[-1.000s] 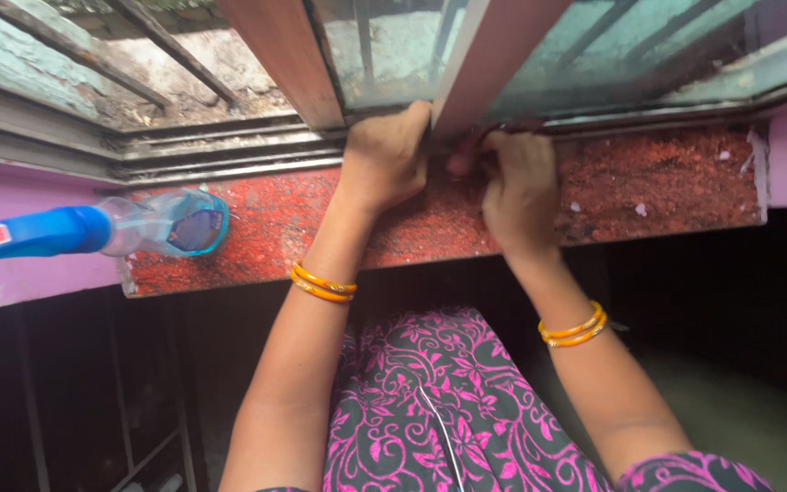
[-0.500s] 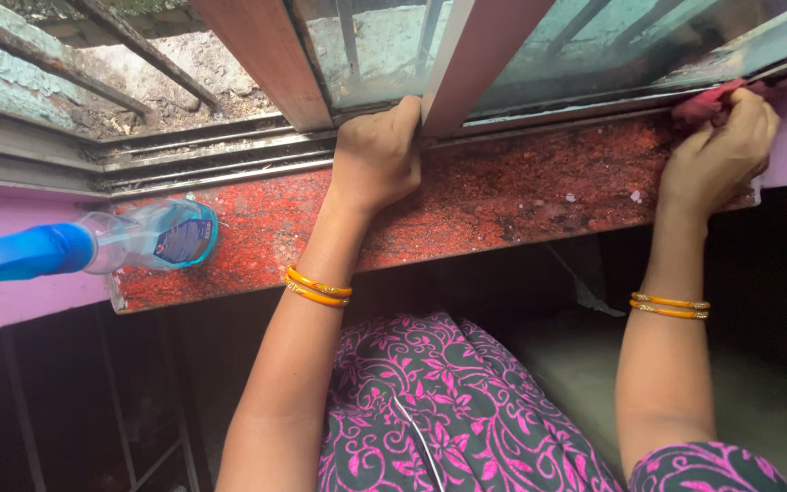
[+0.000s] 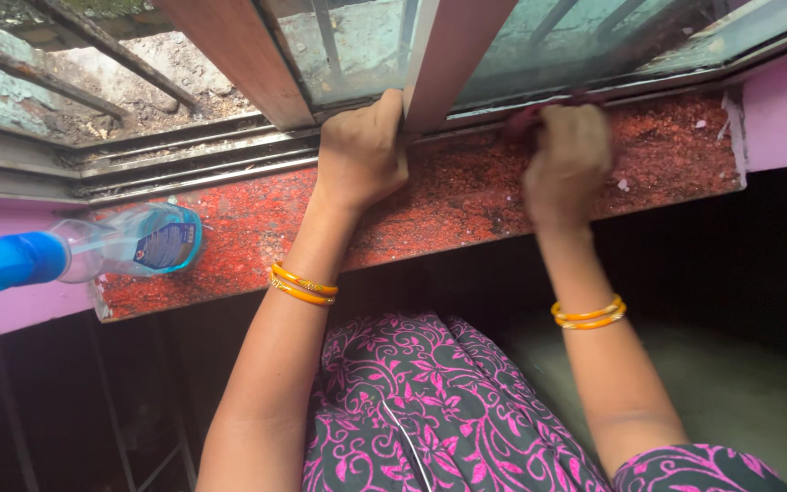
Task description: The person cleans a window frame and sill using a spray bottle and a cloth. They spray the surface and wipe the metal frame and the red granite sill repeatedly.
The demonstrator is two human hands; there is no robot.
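My left hand [image 3: 362,150] grips the lower edge of the sliding window frame [image 3: 453,55] where it meets the red speckled stone sill [image 3: 448,196]. To its right, my right hand [image 3: 568,159] is blurred with motion and pressed on a pink cloth [image 3: 530,117] against the window track at the back of the sill. Only a small part of the cloth shows above the fingers. Both wrists carry orange bangles.
A clear spray bottle with a blue head [image 3: 93,251] stands on the sill's left end. Metal window tracks [image 3: 184,164] run along the back. Pink wall [image 3: 785,118] flanks the sill. Iron bars [image 3: 93,55] lie outside the glass.
My right hand slid from the middle of the sill out to its right end, then back toward the middle with the cloth. My left hand stayed on the frame.
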